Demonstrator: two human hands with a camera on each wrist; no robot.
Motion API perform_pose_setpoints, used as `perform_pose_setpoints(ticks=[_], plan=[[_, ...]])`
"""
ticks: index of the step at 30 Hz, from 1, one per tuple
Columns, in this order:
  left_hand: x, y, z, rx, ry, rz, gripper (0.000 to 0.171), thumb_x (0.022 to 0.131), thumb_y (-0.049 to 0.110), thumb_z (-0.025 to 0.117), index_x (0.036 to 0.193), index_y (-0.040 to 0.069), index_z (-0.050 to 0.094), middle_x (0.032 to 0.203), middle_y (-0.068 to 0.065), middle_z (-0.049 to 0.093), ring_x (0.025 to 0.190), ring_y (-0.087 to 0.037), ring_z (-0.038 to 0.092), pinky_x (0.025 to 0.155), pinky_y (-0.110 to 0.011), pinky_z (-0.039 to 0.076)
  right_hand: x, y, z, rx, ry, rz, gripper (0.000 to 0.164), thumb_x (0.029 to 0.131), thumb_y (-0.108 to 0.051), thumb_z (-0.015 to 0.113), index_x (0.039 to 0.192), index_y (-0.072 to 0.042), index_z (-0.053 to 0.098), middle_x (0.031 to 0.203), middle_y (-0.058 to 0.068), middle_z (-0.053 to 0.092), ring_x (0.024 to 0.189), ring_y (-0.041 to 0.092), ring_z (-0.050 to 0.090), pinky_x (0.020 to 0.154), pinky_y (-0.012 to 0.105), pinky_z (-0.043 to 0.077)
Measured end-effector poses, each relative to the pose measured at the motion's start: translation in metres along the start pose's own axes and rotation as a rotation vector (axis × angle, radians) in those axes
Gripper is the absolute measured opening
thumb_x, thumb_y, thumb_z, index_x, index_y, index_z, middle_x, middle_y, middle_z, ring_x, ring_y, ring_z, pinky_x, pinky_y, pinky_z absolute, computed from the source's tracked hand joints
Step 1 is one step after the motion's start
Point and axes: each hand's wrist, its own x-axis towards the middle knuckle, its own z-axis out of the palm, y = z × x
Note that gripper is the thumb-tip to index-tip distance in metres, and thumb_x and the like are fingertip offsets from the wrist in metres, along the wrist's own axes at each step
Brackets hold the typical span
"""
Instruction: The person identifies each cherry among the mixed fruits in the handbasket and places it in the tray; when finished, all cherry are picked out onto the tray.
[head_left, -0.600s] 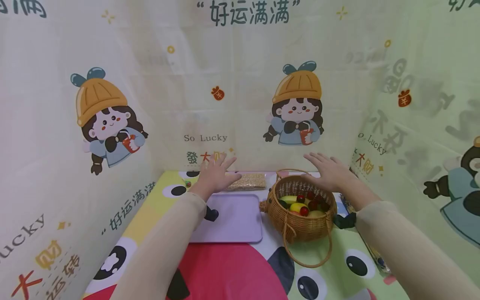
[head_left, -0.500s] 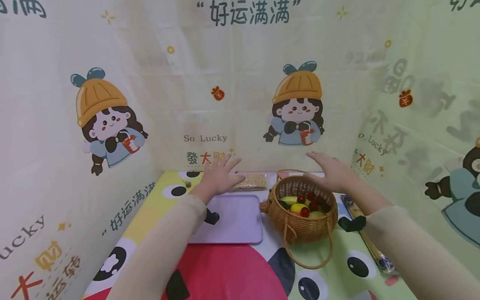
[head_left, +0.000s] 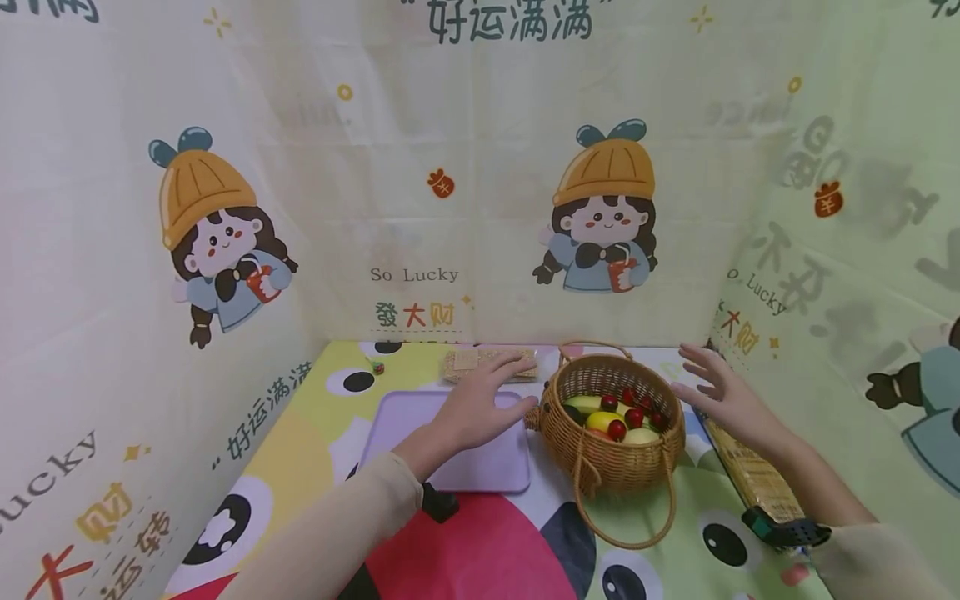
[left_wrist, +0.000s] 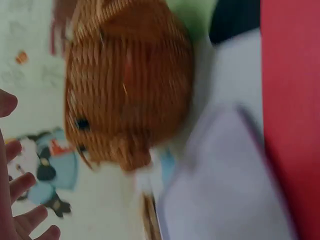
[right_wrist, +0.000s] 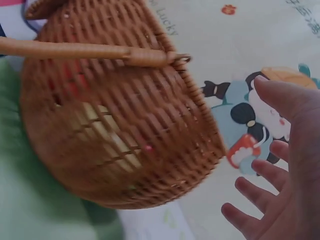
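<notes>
A round wicker basket point(head_left: 611, 462) with looped handles stands right of the middle of the table. Inside it lie a yellow lemon-like fruit point(head_left: 604, 420), dark red cherries point(head_left: 617, 430) and other fruit. My left hand point(head_left: 480, 408) hovers over the lilac tray point(head_left: 397, 425), fingers extended toward the basket's left side. On the basket's other side my right hand point(head_left: 716, 392) is held near the rim with fingers spread. Neither hand holds anything. In the right wrist view the basket's woven wall point(right_wrist: 115, 130) is beside the open palm; the left wrist view is blurred.
Behind the tray lies a clear packet of grains point(head_left: 459, 363). A long packet point(head_left: 757, 475) lies along the right side of the table. A small red-and-green item point(head_left: 377, 367) sits at the back left. Printed cloth walls surround the patterned tablecloth.
My left hand has moved right and down toward the basket. My right hand has moved to the right and lower, off the basket's rim. The head view has shifted slightly.
</notes>
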Motion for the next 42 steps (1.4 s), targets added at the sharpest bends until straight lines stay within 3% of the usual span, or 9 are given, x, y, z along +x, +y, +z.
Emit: perform_pose_setpoints(ticks=[4, 11, 13, 19, 24, 31, 33, 37, 42], plan=[[-0.012, 0.026, 0.005, -0.167, 0.000, 0.029, 0.054, 0.108, 0.056, 0.066, 0.160, 0.043, 0.057, 0.171, 0.014, 0.048, 0.162, -0.018, 0.044, 0.127, -0.058, 0.045, -0.017, 0.017, 0.013, 0.098, 0.008, 0.011, 0.078, 0.116, -0.025, 0.062, 0.179, -0.014, 0.017, 0.180, 0.030, 0.027, 0.159, 0.055, 0.038, 0.099, 0.003, 0.043], [-0.024, 0.060, 0.010, -0.362, 0.004, 0.110, 0.046, 0.110, 0.053, 0.066, 0.154, 0.047, 0.060, 0.165, 0.020, 0.052, 0.159, -0.011, 0.046, 0.126, -0.054, 0.047, -0.040, 0.038, 0.036, 0.249, -0.015, 0.047, 0.075, 0.117, -0.021, 0.058, 0.180, -0.023, 0.018, 0.182, 0.029, 0.022, 0.145, -0.015, 0.039, 0.100, 0.003, 0.043], [-0.023, 0.065, 0.011, -0.395, 0.008, 0.128, 0.041, 0.110, 0.048, 0.067, 0.150, 0.045, 0.064, 0.161, 0.020, 0.057, 0.155, -0.008, 0.051, 0.126, -0.049, 0.048, -0.044, 0.039, 0.040, 0.269, -0.032, 0.091, 0.074, 0.117, -0.024, 0.058, 0.180, -0.024, 0.018, 0.183, 0.026, 0.021, 0.150, -0.010, 0.038, 0.098, 0.005, 0.043], [-0.008, 0.069, 0.014, -0.431, -0.005, 0.159, 0.023, 0.108, 0.034, 0.072, 0.131, 0.037, 0.076, 0.140, 0.019, 0.070, 0.135, -0.002, 0.064, 0.116, -0.038, 0.056, -0.048, 0.041, 0.050, 0.372, -0.079, 0.179, 0.072, 0.119, -0.026, 0.053, 0.179, -0.015, 0.016, 0.184, 0.027, 0.015, 0.166, 0.058, 0.018, 0.101, 0.014, 0.048], [0.021, 0.072, 0.016, -0.399, -0.111, 0.178, 0.018, 0.107, 0.027, 0.074, 0.124, 0.029, 0.080, 0.128, 0.016, 0.075, 0.123, -0.004, 0.070, 0.107, -0.032, 0.060, -0.046, 0.041, 0.051, 0.388, -0.081, 0.186, 0.074, 0.118, -0.026, 0.053, 0.180, -0.014, 0.013, 0.184, 0.028, 0.011, 0.165, 0.061, 0.014, 0.103, 0.020, 0.051], [0.061, 0.080, 0.026, -0.313, -0.432, 0.176, 0.022, 0.105, 0.031, 0.079, 0.126, 0.026, 0.080, 0.126, 0.012, 0.076, 0.119, -0.008, 0.072, 0.091, -0.015, 0.058, -0.044, 0.039, 0.052, 0.387, -0.089, 0.208, 0.075, 0.119, -0.030, 0.051, 0.180, -0.016, 0.009, 0.184, 0.028, 0.013, 0.166, 0.060, 0.014, 0.120, 0.068, 0.042], [0.069, 0.084, 0.029, -0.276, -0.513, 0.171, 0.023, 0.103, 0.033, 0.080, 0.126, 0.028, 0.081, 0.125, 0.012, 0.077, 0.114, -0.003, 0.071, 0.089, -0.014, 0.058, -0.044, 0.039, 0.053, 0.387, -0.083, 0.223, 0.075, 0.119, -0.031, 0.050, 0.180, -0.018, 0.010, 0.184, 0.028, 0.015, 0.167, 0.056, 0.019, 0.119, 0.062, 0.046], [0.083, 0.089, 0.033, -0.186, -0.651, 0.138, 0.029, 0.102, 0.036, 0.082, 0.129, 0.028, 0.081, 0.123, 0.011, 0.077, 0.110, 0.000, 0.068, 0.089, -0.017, 0.057, -0.045, 0.039, 0.055, 0.382, -0.064, 0.267, 0.076, 0.119, -0.034, 0.052, 0.181, -0.020, 0.010, 0.184, 0.027, 0.015, 0.164, 0.040, 0.034, 0.105, 0.029, 0.055], [0.102, 0.087, 0.039, -0.100, -0.700, 0.121, 0.033, 0.104, 0.033, 0.081, 0.135, 0.022, 0.080, 0.128, 0.004, 0.077, 0.115, -0.003, 0.067, 0.092, -0.019, 0.056, -0.044, 0.037, 0.060, 0.440, -0.047, 0.314, 0.080, 0.118, -0.034, 0.055, 0.181, -0.019, 0.010, 0.184, 0.029, 0.007, 0.161, 0.035, 0.035, 0.097, 0.017, 0.055]])
